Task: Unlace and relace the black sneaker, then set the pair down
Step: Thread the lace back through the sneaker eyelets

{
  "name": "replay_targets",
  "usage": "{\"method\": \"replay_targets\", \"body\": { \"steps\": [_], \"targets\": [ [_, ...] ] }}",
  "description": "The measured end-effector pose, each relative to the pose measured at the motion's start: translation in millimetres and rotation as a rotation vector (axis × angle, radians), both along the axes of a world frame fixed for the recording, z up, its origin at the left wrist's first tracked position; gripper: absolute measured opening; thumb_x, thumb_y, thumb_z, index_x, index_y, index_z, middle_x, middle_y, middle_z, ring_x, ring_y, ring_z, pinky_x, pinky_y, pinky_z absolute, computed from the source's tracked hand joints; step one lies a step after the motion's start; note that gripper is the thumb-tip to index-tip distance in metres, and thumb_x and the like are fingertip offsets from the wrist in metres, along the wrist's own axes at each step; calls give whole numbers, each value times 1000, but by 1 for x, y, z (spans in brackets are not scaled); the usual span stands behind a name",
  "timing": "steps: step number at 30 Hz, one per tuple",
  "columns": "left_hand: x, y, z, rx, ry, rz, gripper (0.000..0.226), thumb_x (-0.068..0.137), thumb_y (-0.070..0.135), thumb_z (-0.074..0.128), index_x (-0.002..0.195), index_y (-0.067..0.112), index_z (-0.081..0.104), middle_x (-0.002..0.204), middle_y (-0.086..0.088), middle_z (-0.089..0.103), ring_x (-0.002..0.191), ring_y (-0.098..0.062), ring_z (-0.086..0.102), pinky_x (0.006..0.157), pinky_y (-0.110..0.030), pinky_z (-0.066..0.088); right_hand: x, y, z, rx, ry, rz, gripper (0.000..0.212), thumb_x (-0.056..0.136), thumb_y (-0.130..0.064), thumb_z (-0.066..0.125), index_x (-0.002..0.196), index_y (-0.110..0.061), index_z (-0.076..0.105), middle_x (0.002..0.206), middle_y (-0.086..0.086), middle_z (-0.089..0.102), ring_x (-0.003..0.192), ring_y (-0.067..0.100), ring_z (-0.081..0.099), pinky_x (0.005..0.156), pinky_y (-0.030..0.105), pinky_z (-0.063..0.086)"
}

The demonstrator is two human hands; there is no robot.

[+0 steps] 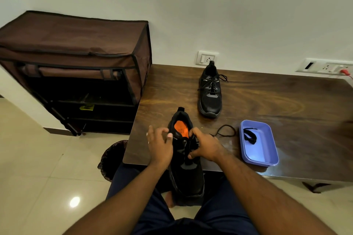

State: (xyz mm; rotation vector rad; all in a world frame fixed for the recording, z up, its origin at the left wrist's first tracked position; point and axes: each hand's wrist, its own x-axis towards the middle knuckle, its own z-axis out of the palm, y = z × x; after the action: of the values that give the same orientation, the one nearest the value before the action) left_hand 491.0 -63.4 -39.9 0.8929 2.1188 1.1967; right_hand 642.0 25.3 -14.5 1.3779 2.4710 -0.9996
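At the far left a brown fabric shoe rack (76, 66) stood against the wall, just beside the left end of the wooden table (267, 105). Your left hand (159, 144) rested against the left side of the black sneaker (186, 158), fingers loosely curled round its collar, steadying it. The sneaker lay with its toe hanging off the near edge of the table toward your lap, the orange insole showing at the open throat. Your right hand (205, 148) pinched the lace (193, 145) over the eyelets, thumb and fingers closed on it.

From this, you seemed to be working the lace through the upper eyelets; whether out or in I could not tell. To do it well, you needed the left hand to keep the shoe from twisting, and the right to draw one crossing at a time, so that the free end (225, 130) trailing right across the table did not knot.

Farther right and far back, the second sneaker (210, 93) stood laced, toe toward you. Nearest the right, a purple tray (271, 156) held another dark lace (249, 136).
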Motion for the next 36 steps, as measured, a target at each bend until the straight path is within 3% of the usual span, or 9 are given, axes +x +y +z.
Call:
{"method": "replay_targets", "body": {
  "steps": [4, 7, 11, 15, 17, 21, 27, 31, 36],
  "targets": [
    [6, 16, 19, -164, 695, -537, 31, 95, 38, 54, 125, 32, 57, 163, -3, -11, 148, -31, -20, 117, -53, -7, -1, -2, 2, 2, -11, -10, 66, 64, -36, 84, 110, -34, 37, 103, -7, 60, 102, 22, 60, 92, 44, 45],
    [14, 27, 23, -318, 831, -672, 31, 97, 34, 53, 126, 27, 61, 164, -2, -8, 148, -30, -20, 118, -58, -8, -2, -3, 5, -2, -21, -9, 66, 65, -36, 84, 111, -33, 37, 107, -5, 62, 103, 22, 60, 93, 45, 45],
    [10, 24, 5, 41, 210, -242, 15, 94, 10, 56, 91, 17, 69, 162, -1, 16, 150, -27, 8, 118, -40, 12, -1, -3, 6, -28, -22, -20, 65, 65, -35, 84, 108, -38, 35, 104, -11, 58, 105, 21, 59, 96, 48, 43],
    [-13, 13, 7, 158, -290, 504, 21, 97, 9, 53, 117, 2, 59, 148, -15, 35, 132, -33, 42, 104, -32, 38, -1, -4, 6, -39, 4, -30, 63, 66, -33, 83, 105, -41, 35, 109, -10, 60, 106, 19, 59, 98, 49, 42],
    [-20, 12, 7, 97, -27, 410, 32, 94, 15, 60, 125, 14, 55, 153, -16, 28, 138, -36, 34, 108, -44, 37, -2, -5, 5, -54, 18, -38, 62, 67, -30, 83, 107, -40, 36, 108, -10, 59, 105, 19, 59, 97, 48, 45],
    [0, 19, 17, -92, 682, -429, 23, 95, 26, 56, 116, 32, 62, 164, -5, 2, 149, -33, -11, 117, -55, 0, -2, -7, 5, -77, 31, -55, 64, 66, -30, 84, 107, -41, 36, 112, -7, 62, 107, 20, 60, 96, 49, 47],
    [17, 33, 25, -334, 917, -617, 26, 96, 37, 55, 115, 25, 67, 164, -4, -6, 148, -32, -18, 115, -63, -6, -3, -9, 8, -27, -18, -51, 66, 66, -36, 83, 111, -39, 35, 119, -5, 63, 113, 24, 57, 102, 54, 38],
    [9, 31, 18, -239, 671, -620, 15, 94, 30, 59, 101, 26, 72, 164, 1, -2, 148, -30, -18, 115, -58, -10, -1, -8, 6, -36, -8, -52, 65, 65, -37, 83, 108, -43, 34, 117, -7, 62, 114, 22, 57, 104, 56, 35],
    [-16, 6, 3, 198, -173, 278, 9, 96, 11, 58, 89, 11, 64, 155, -1, 28, 141, -25, 33, 108, -34, 33, 2, -6, 3, -60, 31, -60, 61, 66, -36, 82, 104, -46, 35, 117, -9, 61, 114, 21, 55, 104, 56, 34]
  ]
}}
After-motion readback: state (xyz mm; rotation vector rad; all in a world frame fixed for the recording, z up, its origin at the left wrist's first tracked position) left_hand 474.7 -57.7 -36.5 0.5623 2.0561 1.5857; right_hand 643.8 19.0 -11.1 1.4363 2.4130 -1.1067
